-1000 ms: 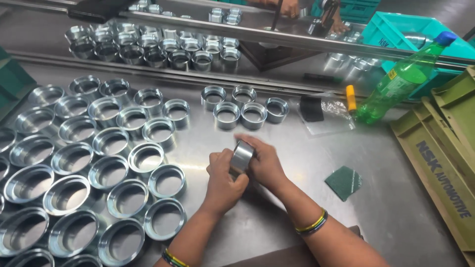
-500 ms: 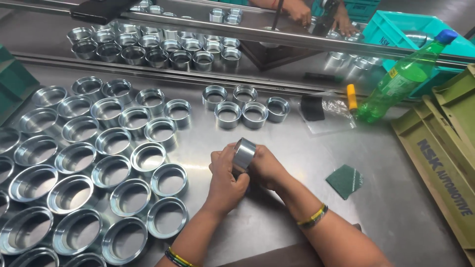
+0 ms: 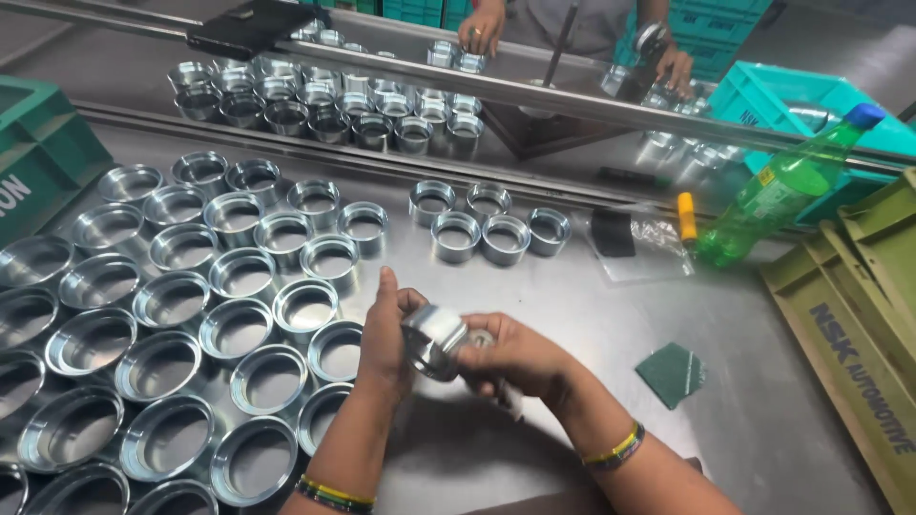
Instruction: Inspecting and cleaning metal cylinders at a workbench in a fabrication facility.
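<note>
Head view: left hand (image 3: 386, 334) and right hand (image 3: 510, 355) both gripping one metal ring (image 3: 434, 340) between them — ring rows (image 3: 205, 315) just left, green pad (image 3: 671, 374) well right.

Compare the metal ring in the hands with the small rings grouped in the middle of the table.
The held ring is off the table, tilted on edge between the left hand and right hand; the five grouped rings rest flat, openings up, untouched. The held ring looks somewhat larger. Both are shiny bare metal.
</note>
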